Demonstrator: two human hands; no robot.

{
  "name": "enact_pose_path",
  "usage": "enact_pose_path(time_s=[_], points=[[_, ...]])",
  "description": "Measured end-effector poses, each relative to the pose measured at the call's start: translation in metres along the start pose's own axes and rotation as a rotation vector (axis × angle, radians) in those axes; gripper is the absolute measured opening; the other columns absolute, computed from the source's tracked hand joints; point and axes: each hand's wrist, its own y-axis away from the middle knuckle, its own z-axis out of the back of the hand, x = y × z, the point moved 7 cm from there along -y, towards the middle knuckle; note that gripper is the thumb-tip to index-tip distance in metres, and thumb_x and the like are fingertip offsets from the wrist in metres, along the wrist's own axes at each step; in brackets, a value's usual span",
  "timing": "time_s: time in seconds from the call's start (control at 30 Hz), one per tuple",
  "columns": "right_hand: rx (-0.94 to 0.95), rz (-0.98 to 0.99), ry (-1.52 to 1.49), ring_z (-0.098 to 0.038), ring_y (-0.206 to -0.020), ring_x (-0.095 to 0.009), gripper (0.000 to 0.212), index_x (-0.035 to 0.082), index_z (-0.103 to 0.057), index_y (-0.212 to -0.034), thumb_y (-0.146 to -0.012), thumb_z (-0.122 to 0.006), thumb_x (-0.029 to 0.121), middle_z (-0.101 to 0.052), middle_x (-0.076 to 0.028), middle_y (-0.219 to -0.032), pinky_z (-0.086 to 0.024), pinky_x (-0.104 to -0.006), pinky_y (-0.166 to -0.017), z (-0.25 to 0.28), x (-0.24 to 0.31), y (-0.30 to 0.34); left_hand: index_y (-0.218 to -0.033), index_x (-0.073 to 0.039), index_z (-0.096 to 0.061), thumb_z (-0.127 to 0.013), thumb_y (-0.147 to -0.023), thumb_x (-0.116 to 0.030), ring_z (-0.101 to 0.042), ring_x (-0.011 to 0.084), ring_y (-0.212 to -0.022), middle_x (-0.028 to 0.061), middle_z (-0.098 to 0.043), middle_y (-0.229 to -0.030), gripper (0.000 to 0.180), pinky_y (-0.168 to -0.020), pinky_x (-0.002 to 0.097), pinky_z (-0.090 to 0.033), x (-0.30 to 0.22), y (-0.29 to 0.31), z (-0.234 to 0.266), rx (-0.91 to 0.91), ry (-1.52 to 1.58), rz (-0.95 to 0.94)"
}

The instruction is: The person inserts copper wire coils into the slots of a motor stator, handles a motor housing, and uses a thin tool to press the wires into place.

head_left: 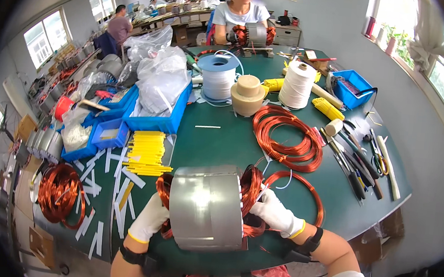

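Observation:
In front of me lies a motor stator, a wide grey metal cylinder with copper windings bulging from both ends. My left hand, in a white glove with a yellow cuff, rests against its left end; the stator and wire hide its fingers. At the other end my right hand, gloved alike, has its fingers closed at the copper winding, with the fingertips partly hidden. A thin white sleeve or cord sticks up beside it. Just behind that hand lies a loop of copper wire.
Copper coils lie on the green table, one large coil ahead and another coil left. Yellow strips and blue bins stand left. Spools stand ahead, hand tools right. Another person works opposite.

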Motion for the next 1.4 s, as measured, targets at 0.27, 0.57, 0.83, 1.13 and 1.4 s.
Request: enact_pose_path(time_s=[0.27,0.57,0.83,1.13,1.4], points=[[-0.105,0.020,0.036,-0.055,-0.088,-0.008,0.033,-0.001,-0.054,-0.117,-0.086,-0.062,0.005,-0.062,-0.003,-0.098,-0.048,-0.0270,-0.081,-0.012,0.003,0.008,-0.116,0.002,-0.056,-0.065,-0.079,0.003,-0.061,0.0142,-0.090,0.0071,-0.064,-0.104,0.038,-0.078,0.0283,-0.050,0.030,0.009,0.007,-0.161,0.393,0.025],[0.020,-0.004,0.939,-0.061,-0.076,-0.014,0.035,0.000,-0.059,-0.117,-0.091,-0.056,0.023,-0.066,-0.009,-0.087,-0.051,-0.0289,-0.071,0.035,0.087,0.049,-0.138,-0.006,-0.038,-0.061,-0.090,-0.010,-0.053,0.0135,-0.105,0.0049,-0.052,-0.123,0.053,-0.086,0.0294,-0.047,0.042,0.003,0.044,-0.195,0.225,0.006],[-0.911,-0.102,1.583,-0.063,-0.085,-0.035,0.026,0.003,-0.065,-0.104,-0.082,-0.060,0.016,-0.067,-0.015,-0.094,-0.050,-0.0412,-0.078,0.232,0.080,0.205,-0.087,-0.007,-0.054,-0.074,-0.078,0.001,-0.055,0.0135,-0.104,0.0074,-0.055,-0.123,0.024,-0.086,0.0275,-0.047,0.029,0.003,0.047,-0.421,0.367,-0.135],[-1.077,-0.075,1.665,-0.054,-0.098,-0.036,0.038,0.006,-0.062,-0.118,-0.081,-0.064,0.017,-0.058,-0.019,-0.106,-0.043,-0.0458,-0.086,0.199,0.033,0.240,-0.075,-0.005,-0.057,-0.078,-0.079,-0.011,-0.052,0.0182,-0.113,0.0111,-0.054,-0.128,0.022,-0.094,0.0303,-0.041,0.038,0.017,0.058,-0.474,0.247,-0.185],[-0.825,-0.181,1.557,-0.052,-0.106,-0.036,0.082,0.000,-0.055,-0.126,-0.057,-0.084,0.034,-0.056,-0.019,-0.116,-0.043,-0.0438,-0.093,0.159,0.029,0.277,-0.076,0.000,-0.061,-0.079,-0.077,-0.018,-0.052,0.0173,-0.110,0.0145,-0.052,-0.129,0.026,-0.092,0.0303,-0.039,0.030,0.014,0.046,-0.417,0.273,-0.207]])
